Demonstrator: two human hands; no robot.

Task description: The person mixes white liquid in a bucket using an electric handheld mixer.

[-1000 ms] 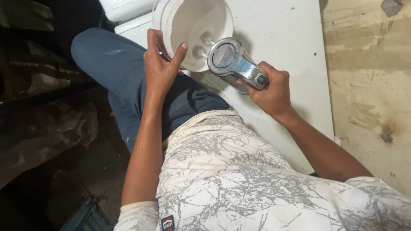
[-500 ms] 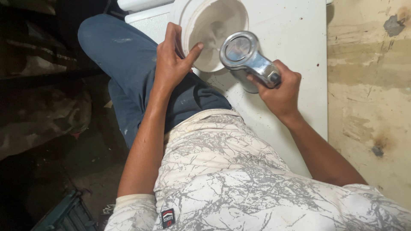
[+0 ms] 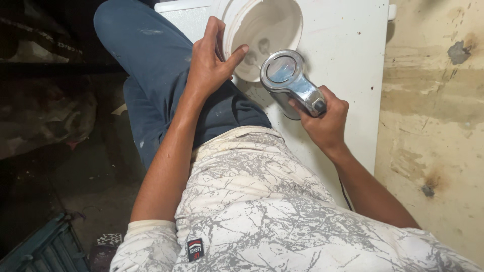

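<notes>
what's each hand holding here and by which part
The right hand grips a shiny metal tool by its handle end, round head pointing away. The left hand grasps the white round bowl-shaped part by its rim.

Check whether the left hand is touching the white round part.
Touching. The head view shows the left hand gripping the rim of the white round part, fingers wrapped over its edge and thumb pressed against its side.
</notes>
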